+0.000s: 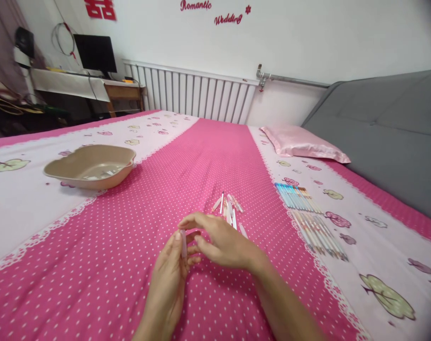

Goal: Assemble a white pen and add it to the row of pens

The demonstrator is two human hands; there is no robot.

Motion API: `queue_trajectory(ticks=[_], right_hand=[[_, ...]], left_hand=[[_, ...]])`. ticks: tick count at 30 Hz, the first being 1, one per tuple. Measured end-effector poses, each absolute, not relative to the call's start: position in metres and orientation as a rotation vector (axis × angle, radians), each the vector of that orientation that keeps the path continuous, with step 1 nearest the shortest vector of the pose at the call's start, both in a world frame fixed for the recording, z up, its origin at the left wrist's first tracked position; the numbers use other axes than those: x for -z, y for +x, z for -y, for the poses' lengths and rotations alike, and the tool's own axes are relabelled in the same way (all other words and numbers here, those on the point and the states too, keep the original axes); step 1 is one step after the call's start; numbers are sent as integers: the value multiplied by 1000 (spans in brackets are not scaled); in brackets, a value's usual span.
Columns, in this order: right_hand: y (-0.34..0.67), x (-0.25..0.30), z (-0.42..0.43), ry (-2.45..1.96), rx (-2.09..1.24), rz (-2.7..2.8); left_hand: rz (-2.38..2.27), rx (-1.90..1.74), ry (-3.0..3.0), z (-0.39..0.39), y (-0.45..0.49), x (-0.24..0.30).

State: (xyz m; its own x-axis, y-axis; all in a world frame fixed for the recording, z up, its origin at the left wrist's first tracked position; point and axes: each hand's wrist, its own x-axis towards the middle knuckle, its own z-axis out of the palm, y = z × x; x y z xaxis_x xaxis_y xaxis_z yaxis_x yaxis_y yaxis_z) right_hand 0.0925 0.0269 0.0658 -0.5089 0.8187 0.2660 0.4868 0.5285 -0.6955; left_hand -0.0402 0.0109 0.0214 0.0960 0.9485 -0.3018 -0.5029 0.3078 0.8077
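Observation:
My left hand [171, 270] pinches a small pale pink pen cap or tube [183, 243], held upright above the pink dotted bedspread. My right hand [218, 241] is curled beside it, its fingertips meeting the same piece at the top. Just beyond my hands lies a loose pile of pens and pen parts [229, 208]. To the right, two neat rows of pens lie on the bed: a blue row [296, 196] and a paler row [320, 232].
A tan heart-shaped basin [91, 166] with a few small pieces inside sits on the bed at the left. A pink pillow [302, 142] lies by the grey headboard [382, 137]. A radiator [194, 94] and a desk with a monitor [94, 54] stand behind.

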Motion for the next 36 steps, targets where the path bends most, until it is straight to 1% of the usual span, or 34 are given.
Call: queue_trajectory(ticks=[2,3,6,8,12,16,21,26,30,36], right_hand=[[105,-71,-29,-1076,-751,2086],[112,-72,-32,-1138,-685,2029],[136,-64,-45,-1438,-305,1812],[147,-51,-56,-1616,-106,1800],[148,-17,-72,-1857,61,1844],[139,6,-78,-1939,106,1879],[138,20,-81,-1946,97,1852],[138,26,-84,-1976,80,1777],[140,26,-86,-1953,126,1780],[154,23,-88,-1822,91,2023]], left_hand=[[-984,-1133,614,-8,-39,-21],[-1009,-1121,630,-6,-38,-20],[-1071,-1111,701,-2,-35,-20],[-1105,-1099,748,-1,-34,-20],[-1166,-1117,824,-1,-35,-21],[-1190,-1169,833,0,-36,-23],[-1178,-1215,796,2,-33,-26],[-1177,-1251,760,3,-32,-25],[-1230,-1213,754,3,-34,-26],[-1213,-1163,754,1,-36,-28]])
